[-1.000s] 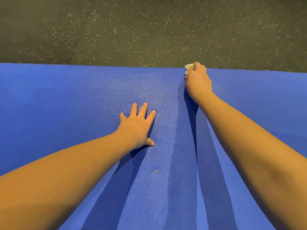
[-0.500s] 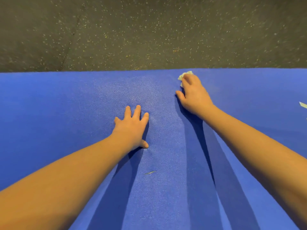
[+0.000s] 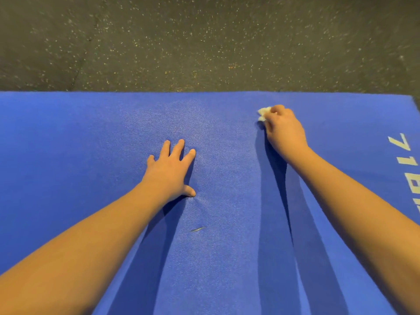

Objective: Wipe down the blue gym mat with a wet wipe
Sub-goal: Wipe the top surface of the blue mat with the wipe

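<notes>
Two bare forearms are seen reaching forward from the near edge of the view, over the blue gym mat (image 3: 91, 144), with long dark shadows cast beneath them. Between the forearms, a small thin dark scrap (image 3: 197, 229) is seen lying on the mat surface.

Further out, the left hand (image 3: 170, 171) is laid palm down on the mat. Its fingers are held straight and slightly spread, the thumb is stretched out to the right, and nothing is held in it. A faint dimple is seen in the mat at the thumb tip.

Beyond it and to the right, the right hand (image 3: 284, 130) is set knuckles up on the mat, near the far edge. Its fingers are curled round a crumpled white wet wipe (image 3: 263, 113), of which only a small part is seen, sticking out past the fingertips on the left. The wipe is held against the mat surface.

White lettering (image 3: 406, 160) is printed on the mat at the right edge of the view; only part of it is shown.

Past the mat's straight far edge, a dark speckled floor (image 3: 204, 42) is seen.
</notes>
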A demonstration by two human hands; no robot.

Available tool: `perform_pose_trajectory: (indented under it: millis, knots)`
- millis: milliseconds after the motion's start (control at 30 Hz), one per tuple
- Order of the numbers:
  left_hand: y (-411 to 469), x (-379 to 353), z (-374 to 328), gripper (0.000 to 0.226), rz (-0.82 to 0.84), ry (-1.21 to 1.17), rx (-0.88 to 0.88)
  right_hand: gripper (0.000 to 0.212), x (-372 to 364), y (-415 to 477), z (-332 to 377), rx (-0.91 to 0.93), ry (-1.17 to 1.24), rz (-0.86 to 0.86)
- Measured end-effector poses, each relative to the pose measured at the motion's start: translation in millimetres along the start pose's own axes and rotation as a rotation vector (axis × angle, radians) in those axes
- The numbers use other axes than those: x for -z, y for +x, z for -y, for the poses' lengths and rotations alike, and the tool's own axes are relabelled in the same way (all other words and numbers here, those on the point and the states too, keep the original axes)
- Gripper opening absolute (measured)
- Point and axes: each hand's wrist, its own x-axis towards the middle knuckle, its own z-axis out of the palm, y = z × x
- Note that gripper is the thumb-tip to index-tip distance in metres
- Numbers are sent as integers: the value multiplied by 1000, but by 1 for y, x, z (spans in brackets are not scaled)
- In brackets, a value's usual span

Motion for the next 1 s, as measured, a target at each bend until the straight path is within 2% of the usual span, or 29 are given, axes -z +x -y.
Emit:
perform_pose_trajectory:
  millis: [33,67,100,167,233,267,367,400,433,500,567,600,633,700,733,767,867,900,933,1000]
  knots:
    - [-1,0,1,107,-5,-8,3,25,-1,2,0,-110,13,-24]
    - [-1,-1,2,107,-9,-15,4,24,-1,-1,8,-144,41,-41]
    - [-2,-2,3,106,-16,-19,4,21,-3,-9,21,-109,93,-30]
    - [-3,-3,4,106,-30,-20,1,18,-3,-32,42,84,161,24]
    - [-3,-3,3,105,-38,-32,1,16,4,-45,37,230,120,97]
    - [-4,-3,2,105,-35,-39,3,15,8,-42,27,182,79,100]
    - [-5,-2,-3,102,-22,-77,26,17,9,-24,0,-248,39,-13]
    - [-5,-3,-6,100,-24,-100,32,17,9,-27,4,-333,66,-28]
    - [-6,-3,-10,96,-26,-131,35,15,9,-34,14,-321,104,-31]
    - [-9,-6,-21,91,-23,-202,32,11,7,-59,36,-93,160,27]
    - [-13,-12,-31,96,-8,-191,16,10,12,-80,33,103,178,103]
    - [-16,-15,-35,98,-10,-151,12,11,17,-80,23,107,160,109]
    - [-18,-18,-36,100,-21,-113,13,12,18,-76,12,24,150,67]
    - [-19,-20,-37,101,-41,-80,25,15,17,-70,-2,-300,189,-65]
    - [-19,-20,-37,102,-44,-73,31,14,15,-74,2,-399,216,-103]
    - [-20,-19,-38,101,-46,-65,37,12,14,-81,13,-388,241,-116]
    - [-24,-18,-45,95,-74,-44,39,6,7,-118,41,2,267,23]
    - [-26,-19,-48,92,-95,-36,31,7,9,-124,37,80,273,75]
    - [-29,-22,-50,88,-113,-32,18,8,11,-123,28,94,259,89]
    - [-36,-27,-53,88,-103,-43,-3,10,11,-113,11,-94,225,-16]
